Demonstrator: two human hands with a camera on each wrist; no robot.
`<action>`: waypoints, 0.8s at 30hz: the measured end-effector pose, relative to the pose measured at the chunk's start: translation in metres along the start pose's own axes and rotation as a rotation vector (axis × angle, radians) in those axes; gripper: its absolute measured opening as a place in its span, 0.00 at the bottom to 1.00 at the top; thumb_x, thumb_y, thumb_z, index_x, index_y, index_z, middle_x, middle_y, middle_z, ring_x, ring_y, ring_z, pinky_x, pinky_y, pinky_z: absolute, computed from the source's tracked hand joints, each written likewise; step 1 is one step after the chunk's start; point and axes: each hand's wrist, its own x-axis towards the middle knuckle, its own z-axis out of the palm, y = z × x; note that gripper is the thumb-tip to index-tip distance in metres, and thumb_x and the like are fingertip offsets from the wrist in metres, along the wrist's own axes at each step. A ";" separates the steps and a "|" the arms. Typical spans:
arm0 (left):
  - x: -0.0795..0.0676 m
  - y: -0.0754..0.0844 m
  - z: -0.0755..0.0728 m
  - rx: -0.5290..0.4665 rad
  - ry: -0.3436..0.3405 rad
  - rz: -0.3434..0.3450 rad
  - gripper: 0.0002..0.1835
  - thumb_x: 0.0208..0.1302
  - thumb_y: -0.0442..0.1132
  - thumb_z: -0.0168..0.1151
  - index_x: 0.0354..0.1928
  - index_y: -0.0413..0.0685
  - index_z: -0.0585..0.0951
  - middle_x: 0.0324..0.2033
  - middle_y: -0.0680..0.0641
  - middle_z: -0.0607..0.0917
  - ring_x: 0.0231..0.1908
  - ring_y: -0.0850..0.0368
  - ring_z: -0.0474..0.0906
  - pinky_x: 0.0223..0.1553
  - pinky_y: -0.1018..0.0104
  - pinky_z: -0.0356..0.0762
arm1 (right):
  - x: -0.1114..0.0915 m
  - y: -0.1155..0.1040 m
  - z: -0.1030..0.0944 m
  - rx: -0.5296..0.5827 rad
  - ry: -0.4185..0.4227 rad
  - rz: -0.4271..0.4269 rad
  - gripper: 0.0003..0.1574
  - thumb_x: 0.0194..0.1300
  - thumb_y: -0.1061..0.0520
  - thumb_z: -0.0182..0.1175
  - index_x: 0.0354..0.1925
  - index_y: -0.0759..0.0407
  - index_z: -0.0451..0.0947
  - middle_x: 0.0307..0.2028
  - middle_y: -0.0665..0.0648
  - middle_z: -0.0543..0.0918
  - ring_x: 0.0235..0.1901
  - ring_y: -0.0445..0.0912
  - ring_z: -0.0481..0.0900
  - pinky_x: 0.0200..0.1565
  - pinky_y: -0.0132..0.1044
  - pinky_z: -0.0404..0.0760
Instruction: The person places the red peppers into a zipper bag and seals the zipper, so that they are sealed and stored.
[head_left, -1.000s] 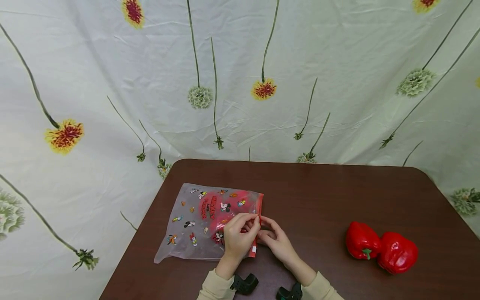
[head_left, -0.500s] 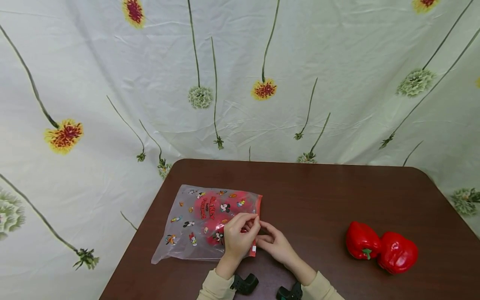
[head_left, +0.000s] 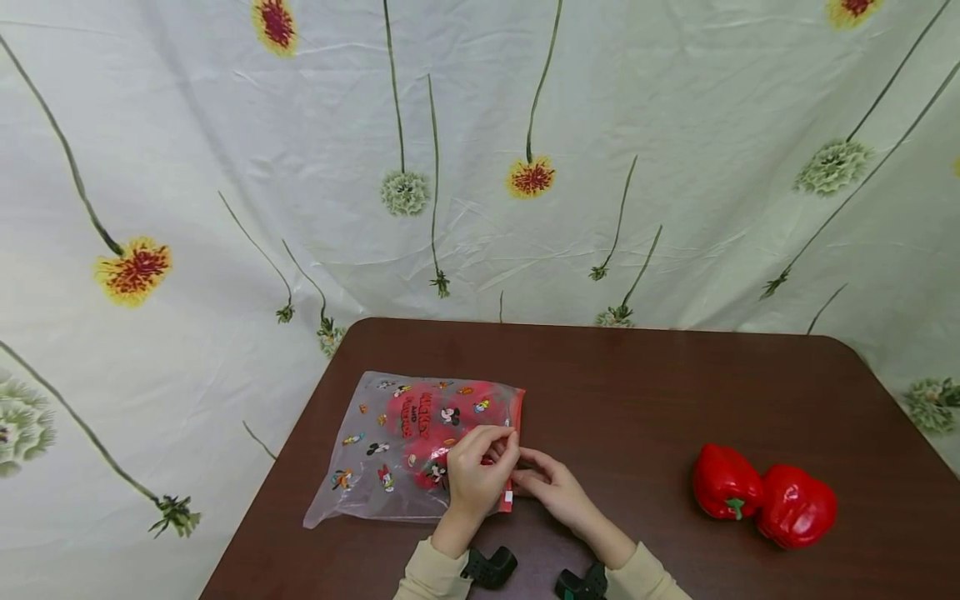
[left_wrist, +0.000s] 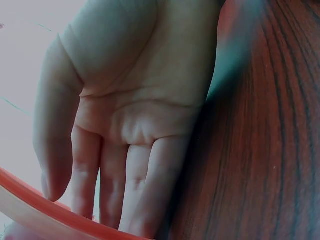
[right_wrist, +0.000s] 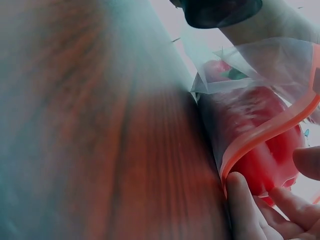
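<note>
Right hand point(head_left: 553, 487) slipped down bag's point(head_left: 405, 454) red rim point(head_left: 517, 408) | spread | left hand point(head_left: 478, 473) pinching rim

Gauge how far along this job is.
Looks done: at least one glossy red pepper shows inside the clear, printed plastic bag. In hand: left hand and right hand are at its red rim. Probably remaining: two glossy red bell peppers outside on the brown table.

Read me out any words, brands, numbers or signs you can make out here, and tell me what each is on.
"MICKEY": sideways on the plastic bag.
"AND": beside it, same bag.
A third word there: too blurred to read surely.
White label on the bag's red strip: too small to read.
</note>
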 end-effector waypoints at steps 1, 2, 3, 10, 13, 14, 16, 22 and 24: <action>0.000 0.000 0.000 -0.002 0.000 -0.003 0.02 0.55 0.32 0.64 0.29 0.40 0.84 0.24 0.48 0.82 0.18 0.64 0.74 0.20 0.77 0.74 | 0.000 0.000 -0.001 0.002 0.004 -0.001 0.29 0.69 0.63 0.51 0.62 0.79 0.58 0.57 0.77 0.68 0.45 0.40 0.80 0.46 0.39 0.79; 0.000 0.000 -0.001 -0.003 0.000 -0.006 0.02 0.55 0.32 0.64 0.29 0.41 0.84 0.24 0.48 0.82 0.18 0.64 0.74 0.20 0.77 0.74 | -0.001 0.001 -0.001 0.001 0.010 0.002 0.29 0.68 0.63 0.51 0.62 0.79 0.59 0.56 0.77 0.69 0.45 0.41 0.80 0.46 0.39 0.79; 0.000 0.000 -0.001 -0.004 0.000 -0.009 0.02 0.55 0.32 0.64 0.29 0.41 0.84 0.24 0.48 0.82 0.18 0.64 0.74 0.20 0.77 0.74 | -0.001 0.001 -0.002 0.002 0.015 0.004 0.29 0.68 0.63 0.52 0.61 0.79 0.59 0.55 0.77 0.70 0.44 0.42 0.80 0.46 0.39 0.79; 0.001 0.000 -0.002 -0.003 -0.002 -0.019 0.02 0.55 0.32 0.64 0.29 0.41 0.84 0.23 0.49 0.82 0.18 0.64 0.74 0.20 0.77 0.74 | -0.008 -0.001 -0.011 -0.010 0.077 0.009 0.30 0.67 0.62 0.54 0.62 0.77 0.60 0.56 0.76 0.69 0.50 0.58 0.77 0.46 0.39 0.79; 0.002 0.000 -0.002 -0.002 0.001 -0.016 0.02 0.55 0.32 0.64 0.29 0.41 0.84 0.23 0.49 0.82 0.18 0.64 0.74 0.19 0.77 0.74 | -0.012 -0.002 -0.015 -0.013 0.092 -0.016 0.30 0.67 0.64 0.54 0.61 0.78 0.60 0.58 0.77 0.66 0.51 0.60 0.75 0.46 0.40 0.79; 0.002 0.000 -0.002 -0.002 0.003 -0.015 0.02 0.55 0.32 0.64 0.29 0.41 0.84 0.23 0.49 0.82 0.18 0.65 0.74 0.19 0.77 0.74 | -0.014 -0.002 -0.017 -0.016 0.099 -0.028 0.29 0.67 0.64 0.54 0.61 0.79 0.60 0.59 0.78 0.66 0.51 0.60 0.75 0.46 0.40 0.79; 0.003 0.000 -0.002 0.000 0.005 -0.014 0.02 0.54 0.32 0.64 0.29 0.41 0.84 0.23 0.49 0.82 0.18 0.65 0.74 0.19 0.77 0.74 | -0.017 -0.002 -0.020 -0.042 0.122 -0.065 0.28 0.66 0.65 0.54 0.60 0.79 0.61 0.58 0.78 0.67 0.50 0.57 0.77 0.45 0.39 0.80; 0.004 0.002 -0.002 0.004 0.009 -0.015 0.02 0.53 0.32 0.65 0.29 0.41 0.84 0.23 0.48 0.82 0.18 0.64 0.74 0.20 0.77 0.75 | -0.033 -0.002 -0.032 -0.130 0.233 -0.153 0.24 0.64 0.67 0.56 0.56 0.77 0.66 0.53 0.77 0.72 0.47 0.52 0.80 0.42 0.34 0.80; 0.004 0.002 -0.003 0.005 0.010 -0.016 0.02 0.54 0.32 0.65 0.29 0.41 0.84 0.24 0.48 0.82 0.18 0.64 0.74 0.20 0.76 0.75 | -0.040 -0.004 -0.037 -0.158 0.273 -0.179 0.22 0.63 0.67 0.57 0.54 0.76 0.68 0.51 0.77 0.73 0.46 0.51 0.80 0.42 0.34 0.80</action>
